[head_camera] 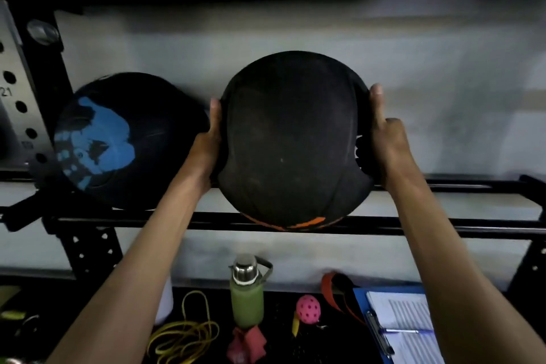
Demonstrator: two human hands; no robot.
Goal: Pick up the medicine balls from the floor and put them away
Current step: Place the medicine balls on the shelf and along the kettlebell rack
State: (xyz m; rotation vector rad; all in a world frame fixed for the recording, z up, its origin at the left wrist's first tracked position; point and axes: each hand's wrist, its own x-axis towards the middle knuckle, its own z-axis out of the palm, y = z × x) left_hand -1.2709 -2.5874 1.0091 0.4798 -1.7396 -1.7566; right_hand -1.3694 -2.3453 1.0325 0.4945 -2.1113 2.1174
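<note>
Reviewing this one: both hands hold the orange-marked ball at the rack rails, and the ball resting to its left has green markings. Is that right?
Not quite. The ball to the left has blue markings, not green, as the head view shows. The rest stands: the left hand and right hand hold the orange-marked ball at the rack rails.

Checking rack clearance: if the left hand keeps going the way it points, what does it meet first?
Probably the grey wall: the left hand points up the gap between the orange-marked ball it holds and the blue-marked ball. Depth is unclear, so it might brush the latter.
</note>
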